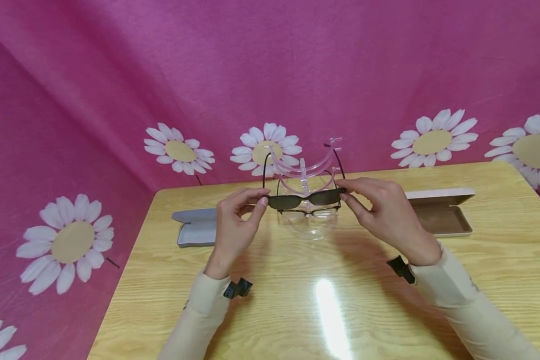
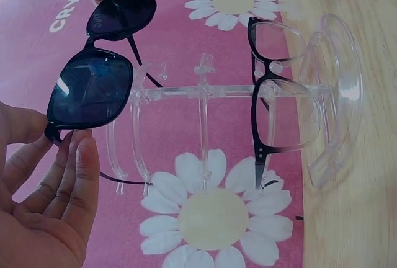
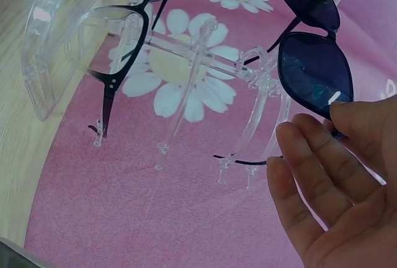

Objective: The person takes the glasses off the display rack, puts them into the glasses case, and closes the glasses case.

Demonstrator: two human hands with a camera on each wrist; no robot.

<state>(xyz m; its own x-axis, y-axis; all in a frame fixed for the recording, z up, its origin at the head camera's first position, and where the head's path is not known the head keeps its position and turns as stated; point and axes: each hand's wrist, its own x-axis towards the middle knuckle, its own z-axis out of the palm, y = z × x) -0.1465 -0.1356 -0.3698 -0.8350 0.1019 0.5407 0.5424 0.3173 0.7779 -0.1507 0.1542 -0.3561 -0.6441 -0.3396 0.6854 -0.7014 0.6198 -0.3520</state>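
Note:
Dark-lensed sunglasses (image 1: 325,197) are held level at the upper part of a clear plastic display stand (image 1: 303,172), their temples pointing back past its arms. My left hand (image 1: 237,223) pinches the left end of the frame between thumb and fingers. At the right end, the thumb and fingers of my right hand (image 1: 387,212) pinch the other hinge corner. Lower on the stand sits a pair of black-rimmed clear glasses (image 2: 257,116), apart from both hands. Whether the sunglasses touch the stand cannot be told.
An open grey-blue glasses case (image 1: 197,235) lies left of the stand, partly behind the left hand. On the right is another open case (image 1: 445,220), brown inside. The wooden table (image 1: 288,310) backs onto a pink flowered cloth (image 1: 342,75).

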